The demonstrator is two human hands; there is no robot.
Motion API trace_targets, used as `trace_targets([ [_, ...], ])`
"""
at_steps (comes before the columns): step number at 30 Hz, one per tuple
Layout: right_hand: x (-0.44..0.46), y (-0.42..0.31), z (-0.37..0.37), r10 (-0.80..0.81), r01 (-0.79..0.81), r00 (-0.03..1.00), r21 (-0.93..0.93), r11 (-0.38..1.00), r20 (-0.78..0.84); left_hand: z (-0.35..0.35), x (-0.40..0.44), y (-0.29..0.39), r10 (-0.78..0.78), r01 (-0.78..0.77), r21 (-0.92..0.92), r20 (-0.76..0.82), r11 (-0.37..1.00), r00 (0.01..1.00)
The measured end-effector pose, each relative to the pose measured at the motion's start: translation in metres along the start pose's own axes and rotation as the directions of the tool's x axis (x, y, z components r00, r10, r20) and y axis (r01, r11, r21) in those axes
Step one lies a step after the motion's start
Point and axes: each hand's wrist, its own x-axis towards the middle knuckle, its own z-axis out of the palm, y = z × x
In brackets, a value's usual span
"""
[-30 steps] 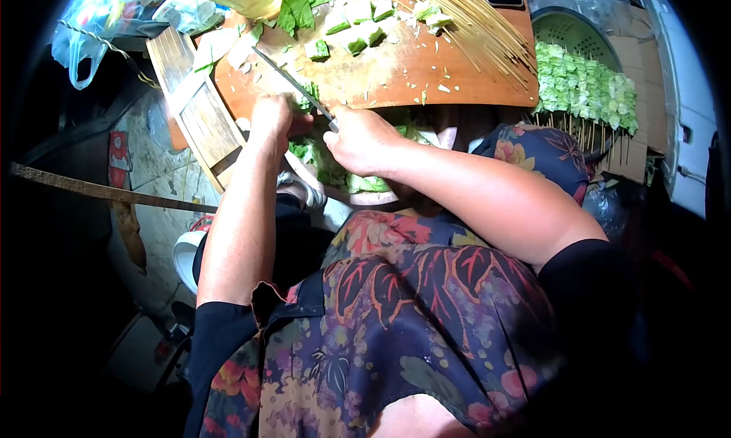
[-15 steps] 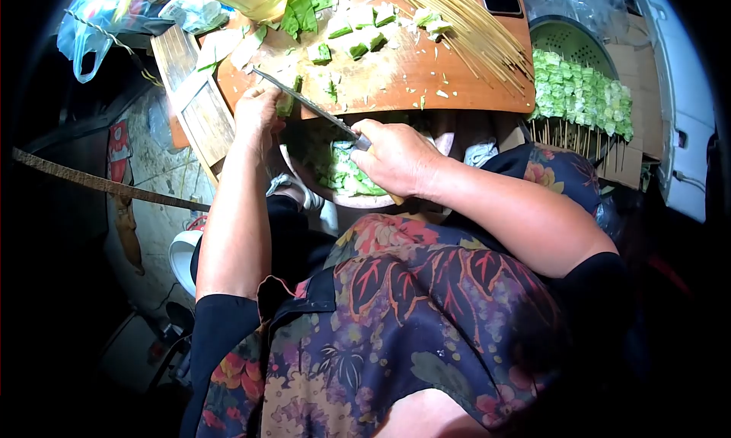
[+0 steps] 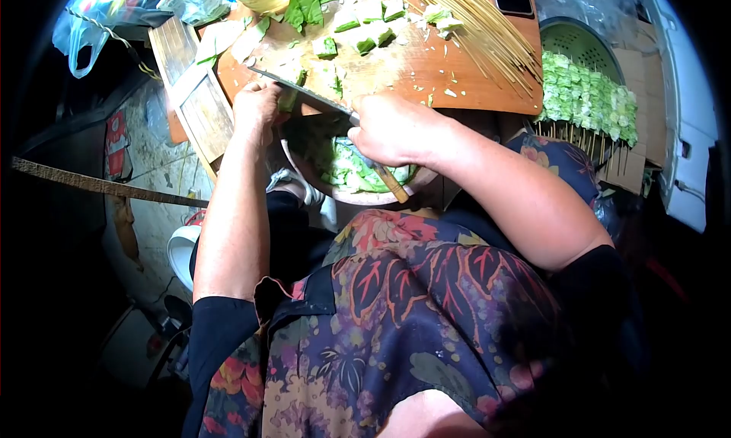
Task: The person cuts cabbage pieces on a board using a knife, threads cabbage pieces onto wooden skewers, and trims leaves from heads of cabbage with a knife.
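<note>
Part of the knife point(image 3: 311, 95) hides within the closed right grip point(image 3: 387, 130); the left grip point(image 3: 257, 107) is unclear.

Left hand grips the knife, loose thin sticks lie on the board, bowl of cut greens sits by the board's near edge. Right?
One slip: the head view shows the right hand gripping the knife, not the left. The loose thin sticks do lie on the board, and the bowl of cut greens sits by its near edge.
</note>
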Motion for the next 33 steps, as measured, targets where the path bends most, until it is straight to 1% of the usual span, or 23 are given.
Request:
trace_targets([
  [2,0.005,-0.007,-0.006,0.03,-0.026,0.995,-0.045,0.999,0.09,-0.002,0.0,-0.001,-0.015,0.016,-0.019,0.012,1.0,1.0],
  [3,0.009,-0.005,-0.002,0.03,-0.026,0.995,-0.045,0.999,0.09,-0.002,-0.001,-0.001,-0.013,0.013,-0.027,0.009,1.0,1.0],
  [5,0.019,0.005,0.014,0.015,-0.015,0.999,0.008,1.0,-0.044,-0.003,-0.002,-0.002,-0.007,0.007,-0.037,0.006,0.999,1.0],
  [7,0.014,0.007,0.018,-0.003,0.005,0.997,0.023,1.0,-0.076,-0.006,-0.002,-0.004,0.013,-0.012,-0.027,0.036,1.0,0.999],
  [8,0.012,0.009,0.019,-0.021,0.025,0.994,0.04,0.999,-0.105,-0.007,-0.003,-0.004,0.016,-0.015,-0.03,0.035,0.999,0.999],
  [9,0.014,0.012,0.022,-0.022,0.026,0.994,0.037,0.999,-0.106,-0.007,-0.006,-0.004,0.018,-0.018,0.01,0.016,1.0,1.0],
  [10,0.017,0.016,0.026,0.009,0.002,0.995,0.106,0.994,-0.101,-0.008,-0.008,-0.004,0.02,-0.02,0.05,-0.004,0.999,1.0],
  [11,0.018,0.019,0.027,0.038,-0.021,0.995,0.174,0.984,-0.092,-0.009,-0.01,-0.006,0.02,-0.019,0.049,-0.008,0.999,1.0],
  [12,0.018,0.02,0.027,0.034,-0.009,0.991,0.194,0.981,-0.127,-0.011,-0.011,-0.008,0.023,-0.023,0.018,0.028,1.0,0.999],
  [13,0.019,0.021,0.026,0.031,-0.007,0.992,0.192,0.981,-0.125,-0.012,-0.013,-0.009,0.027,-0.027,-0.011,0.063,1.0,0.998],
  [14,0.02,0.021,0.025,0.031,-0.01,0.993,0.182,0.983,-0.114,-0.013,-0.015,-0.009,0.027,-0.026,-0.013,0.059,1.0,0.998],
  [16,0.016,0.018,0.021,0.031,-0.016,0.996,0.169,0.986,-0.084,-0.012,-0.021,-0.008,0.011,-0.006,-0.096,0.052,0.995,0.999],
  [17,0.011,0.015,0.021,0.027,-0.013,0.996,0.167,0.986,-0.083,-0.014,-0.022,-0.006,0.01,-0.005,-0.098,0.049,0.995,0.999],
  [19,0.001,0.009,0.022,-0.044,0.068,0.991,0.187,0.98,-0.128,-0.018,-0.022,-0.005,-0.029,0.048,-0.234,0.084,0.971,0.996],
  [20,0.0,0.011,0.023,-0.051,0.066,0.992,0.133,0.989,-0.115,-0.017,-0.022,-0.005,-0.027,0.046,-0.236,0.083,0.971,0.996],
  [21,-0.001,0.011,0.025,-0.051,0.066,0.992,0.133,0.989,-0.114,-0.018,-0.021,-0.007,-0.018,0.044,-0.266,0.099,0.963,0.995],
  [22,-0.004,0.011,0.027,-0.09,0.107,0.988,0.128,0.986,-0.126,-0.018,-0.021,-0.01,-0.011,0.045,-0.295,0.114,0.954,0.993],
  [23,-0.006,0.011,0.028,-0.129,0.147,0.982,0.122,0.982,-0.14,-0.018,-0.019,-0.013,-0.013,0.046,-0.295,0.114,0.954,0.993],
  [24,-0.009,0.01,0.027,-0.129,0.146,0.982,0.123,0.982,-0.138,-0.016,-0.016,-0.017,0.013,0.016,-0.291,0.099,0.956,0.995],
  [26,-0.015,0.006,0.023,-0.085,0.093,0.994,0.123,0.988,-0.067,-0.013,-0.012,-0.023,0.037,-0.012,-0.288,0.083,0.958,0.996],
  [28,-0.014,0.007,0.023,-0.078,0.083,0.996,0.105,0.991,-0.047,-0.011,-0.009,-0.026,0.032,-0.024,-0.284,0.026,0.959,0.999],
  [33,-0.009,0.005,0.018,-0.02,0.02,1.0,0.033,0.999,0.011,-0.01,-0.002,-0.029,0.025,-0.018,-0.28,0.02,0.96,0.999],
])
